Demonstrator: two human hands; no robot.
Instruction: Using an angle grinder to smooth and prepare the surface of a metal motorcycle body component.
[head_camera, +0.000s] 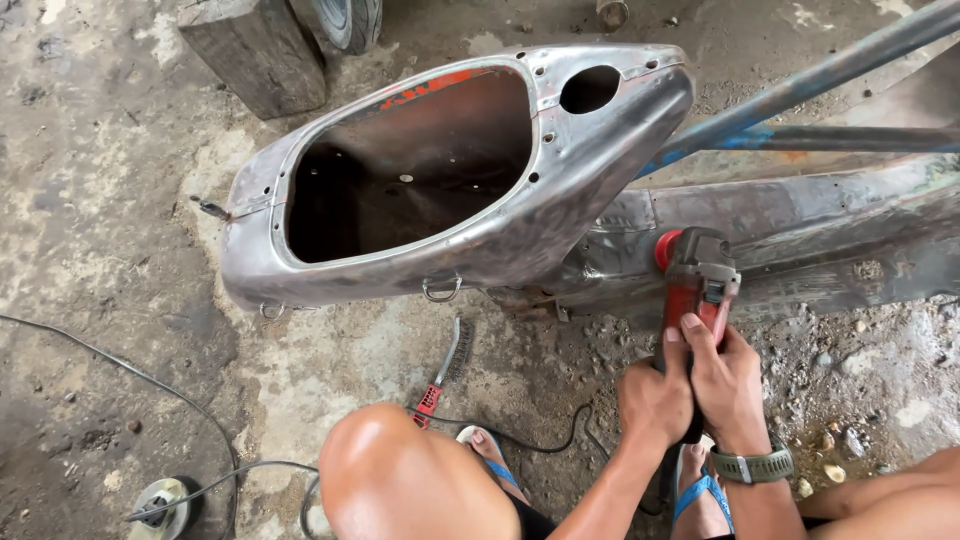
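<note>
Both hands wrapped around the red angle grinder (697, 285); left hand (655, 400) clamped low on the handle, fingers curled tight; right hand (728, 385) gripping higher, thumb laid along the body; green wristwatch (755, 466) on that wrist. Grinder head pressed against the bare-metal scooter shell (560, 190), down at the seam where shell meets lower frame. Looks like mid-stripping, surface work on the panel in hand. Next move probably calling for steady two-handed pressure, disc kept flat to the curve, cord (545, 440) kept away from the feet. Wire brush (448, 365) lying on the concrete floor (90, 200) near the knee; spare disc (160, 505) bottom left; blue-painted tube (820, 75) running off upper right.
</note>
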